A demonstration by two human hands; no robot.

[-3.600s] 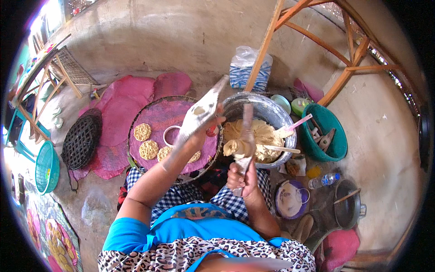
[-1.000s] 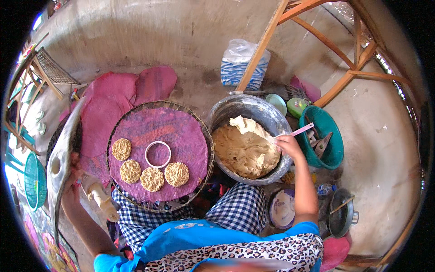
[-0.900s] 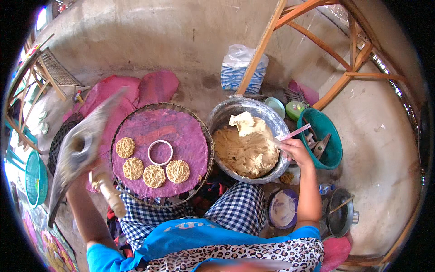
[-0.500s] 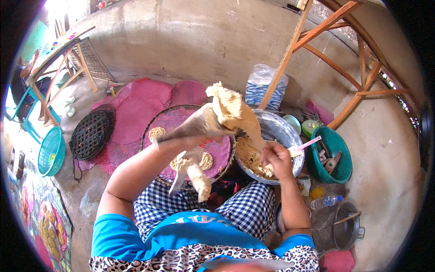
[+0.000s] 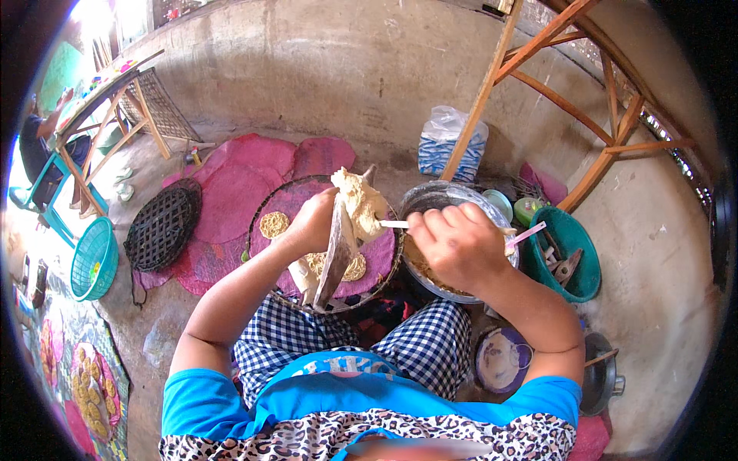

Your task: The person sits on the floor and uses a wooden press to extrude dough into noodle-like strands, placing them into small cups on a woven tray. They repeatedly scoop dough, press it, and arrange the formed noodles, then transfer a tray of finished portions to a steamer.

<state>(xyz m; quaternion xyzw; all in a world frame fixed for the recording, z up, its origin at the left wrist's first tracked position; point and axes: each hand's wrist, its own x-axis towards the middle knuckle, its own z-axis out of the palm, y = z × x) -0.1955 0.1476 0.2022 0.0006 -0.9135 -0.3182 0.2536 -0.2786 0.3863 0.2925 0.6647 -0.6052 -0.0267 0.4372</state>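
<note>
My left hand (image 5: 314, 219) is closed around a long wooden tool (image 5: 335, 265) with a flat arm, held above a round tray. A lump of pale yellow dough (image 5: 360, 206) sticks to its far part. In my right hand (image 5: 461, 244) is a thin pale stick-like tool (image 5: 395, 223), its tip touching or very near the dough; my fist hides the rest of it. Beneath, the round tray (image 5: 261, 209) bears a pink mat and several coiled dough rounds (image 5: 274, 224). Under my right hand stands a metal basin (image 5: 427, 196) with dough inside, partly hidden. A pink-handled utensil (image 5: 529, 234) leans at the basin's right rim.
On the right is a teal basin (image 5: 588, 265) with wooden pieces, near a wooden frame (image 5: 582, 180). A black woven basket (image 5: 163, 224), pink mats (image 5: 223, 192) and a teal colander (image 5: 94, 261) lie left. A person (image 5: 48, 138) sits at the far-left table.
My right hand has risen from the dough in the basin to the wooden tool, now with a pale tool in it. The left hand has drawn the wooden tool nearer and turned it.
</note>
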